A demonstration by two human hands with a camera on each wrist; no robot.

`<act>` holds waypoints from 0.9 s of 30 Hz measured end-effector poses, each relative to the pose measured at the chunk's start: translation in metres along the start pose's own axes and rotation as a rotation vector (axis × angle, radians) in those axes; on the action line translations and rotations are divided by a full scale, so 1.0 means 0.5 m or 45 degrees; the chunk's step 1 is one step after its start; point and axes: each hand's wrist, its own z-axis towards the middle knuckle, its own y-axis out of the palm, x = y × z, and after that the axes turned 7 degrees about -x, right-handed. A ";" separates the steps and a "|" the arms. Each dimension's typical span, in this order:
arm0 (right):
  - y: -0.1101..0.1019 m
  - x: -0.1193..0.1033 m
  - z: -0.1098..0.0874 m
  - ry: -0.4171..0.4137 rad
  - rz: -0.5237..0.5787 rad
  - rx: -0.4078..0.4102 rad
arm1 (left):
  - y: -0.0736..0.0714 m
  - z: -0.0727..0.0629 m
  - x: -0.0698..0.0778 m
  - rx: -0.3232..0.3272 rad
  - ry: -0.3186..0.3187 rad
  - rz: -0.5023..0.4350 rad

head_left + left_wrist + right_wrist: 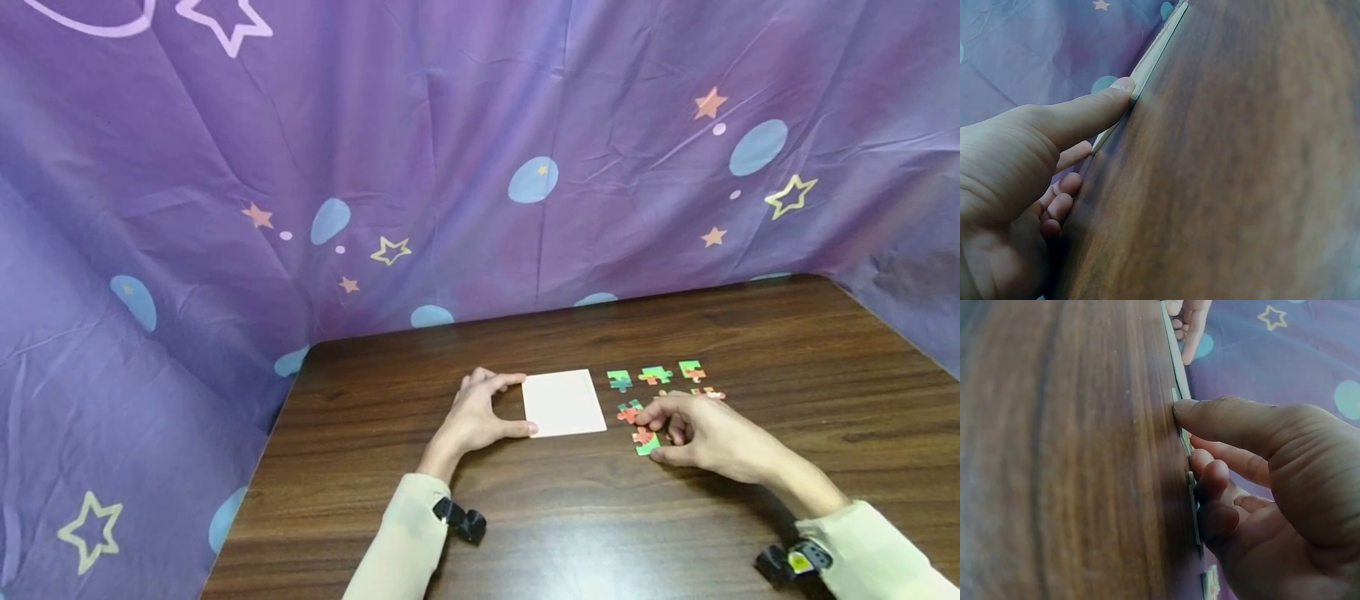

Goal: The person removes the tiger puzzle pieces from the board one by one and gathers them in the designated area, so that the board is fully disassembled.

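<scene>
A white square board lies flat on the table. My left hand holds its left side, with the thumb at the near corner and the index finger at the far corner. Right of the board, my right hand has its thumb and index finger on a green and red jigsaw piece. Just beyond it lies another red and green jigsaw piece. In the right wrist view, the thumb touches the edge of a thin piece. My right hand partly hides other pieces.
Several jigsaw pieces lie further back: a green and teal piece, a green and orange piece, a corner piece and a red and white piece. The brown wooden table meets a purple cloth behind.
</scene>
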 end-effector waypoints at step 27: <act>-0.006 -0.001 -0.021 -0.104 -0.012 0.075 | 0.014 -0.009 -0.002 -0.040 -0.012 -0.237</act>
